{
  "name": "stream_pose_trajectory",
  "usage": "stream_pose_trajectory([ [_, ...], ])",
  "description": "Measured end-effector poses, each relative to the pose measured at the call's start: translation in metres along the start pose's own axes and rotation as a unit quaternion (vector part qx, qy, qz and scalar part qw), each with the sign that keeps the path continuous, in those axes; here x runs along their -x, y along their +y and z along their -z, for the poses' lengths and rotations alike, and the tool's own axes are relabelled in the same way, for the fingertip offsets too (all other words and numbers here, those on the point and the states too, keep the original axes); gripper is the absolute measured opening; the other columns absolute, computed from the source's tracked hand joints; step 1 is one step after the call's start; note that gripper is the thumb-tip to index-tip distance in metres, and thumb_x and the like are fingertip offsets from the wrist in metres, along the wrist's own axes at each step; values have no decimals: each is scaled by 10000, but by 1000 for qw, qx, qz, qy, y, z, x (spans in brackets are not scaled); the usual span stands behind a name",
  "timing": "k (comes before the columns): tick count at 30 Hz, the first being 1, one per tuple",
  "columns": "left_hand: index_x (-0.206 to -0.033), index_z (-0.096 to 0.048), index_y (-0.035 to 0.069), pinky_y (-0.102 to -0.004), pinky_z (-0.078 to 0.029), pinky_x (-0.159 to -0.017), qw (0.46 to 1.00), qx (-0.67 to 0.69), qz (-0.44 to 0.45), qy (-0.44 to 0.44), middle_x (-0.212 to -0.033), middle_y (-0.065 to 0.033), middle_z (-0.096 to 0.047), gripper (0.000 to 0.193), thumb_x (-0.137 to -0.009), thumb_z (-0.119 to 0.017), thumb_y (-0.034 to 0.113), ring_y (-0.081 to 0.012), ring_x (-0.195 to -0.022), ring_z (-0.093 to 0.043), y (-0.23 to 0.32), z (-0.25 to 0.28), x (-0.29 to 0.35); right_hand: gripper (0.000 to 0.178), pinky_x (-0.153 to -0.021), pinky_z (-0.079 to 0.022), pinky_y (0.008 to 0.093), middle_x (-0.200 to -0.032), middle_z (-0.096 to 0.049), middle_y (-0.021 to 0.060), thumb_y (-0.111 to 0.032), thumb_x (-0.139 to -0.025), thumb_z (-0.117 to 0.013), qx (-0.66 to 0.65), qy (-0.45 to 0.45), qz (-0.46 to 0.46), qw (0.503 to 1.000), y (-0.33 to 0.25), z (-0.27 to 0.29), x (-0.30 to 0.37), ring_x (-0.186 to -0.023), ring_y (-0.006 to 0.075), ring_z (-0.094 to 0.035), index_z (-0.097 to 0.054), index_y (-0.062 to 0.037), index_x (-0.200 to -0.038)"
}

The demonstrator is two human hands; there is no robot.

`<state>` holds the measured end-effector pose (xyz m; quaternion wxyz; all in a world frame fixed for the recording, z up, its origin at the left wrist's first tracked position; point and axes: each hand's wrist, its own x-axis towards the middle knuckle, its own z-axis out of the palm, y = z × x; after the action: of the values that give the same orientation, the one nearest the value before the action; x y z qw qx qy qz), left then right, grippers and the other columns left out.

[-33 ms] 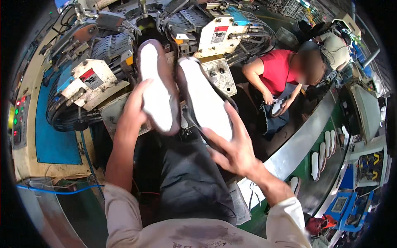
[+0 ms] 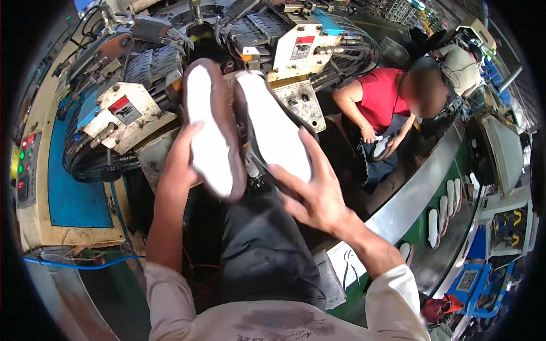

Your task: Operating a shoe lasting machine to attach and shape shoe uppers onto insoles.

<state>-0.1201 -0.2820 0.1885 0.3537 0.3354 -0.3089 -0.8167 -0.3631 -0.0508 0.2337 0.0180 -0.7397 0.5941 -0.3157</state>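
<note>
My left hand [image 2: 181,159] grips a brown-sided shoe [image 2: 208,131] by its near left edge. Its white underside faces up, and most of my fingers are hidden beneath it. To its right, a second shoe [image 2: 274,128], darker at the side and also white underneath, is held in my right hand [image 2: 318,196]. My right thumb and fingers straddle its near end. Both shoes point away from me, side by side and slightly apart, in front of a machine with two white metal side plates [image 2: 294,50].
A blue-topped control panel [image 2: 27,162] with lit buttons stands at left. At right, a person in a red top [image 2: 382,94] sits handling a shoe piece. Beyond a metal ledge [image 2: 398,199], a green conveyor [image 2: 418,227] carries several white-soled shoes. Cables and hoses surround the machine.
The left shoe has come slightly toward me and to the left. My right hand and the right shoe have shifted a little to the left. Both stay held.
</note>
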Motion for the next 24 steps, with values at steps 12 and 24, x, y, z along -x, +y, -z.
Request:
stream_pose_trajectory([
  [12,-1737,-203,21,-713,-565,-1060,980,201,-4,6,-1628,-362,-458,1171,-982,-498,866,-558,-1353,-621,-104,94,239,681,-1196,-462,610,-1732,-215,345,-253,-891,-838,6,16,-32,999,17,-122,-99,-1477,590,-440,-643,-294,-1543],
  [24,-1681,-344,11,-685,-596,-1031,969,233,76,17,-1476,-343,-607,1023,-1040,-460,800,-526,-1234,-703,-157,96,254,709,-1151,-515,655,-1711,-376,199,-394,-925,-837,181,-56,84,978,11,-106,-114,-1548,582,-337,-565,-319,-1576],
])
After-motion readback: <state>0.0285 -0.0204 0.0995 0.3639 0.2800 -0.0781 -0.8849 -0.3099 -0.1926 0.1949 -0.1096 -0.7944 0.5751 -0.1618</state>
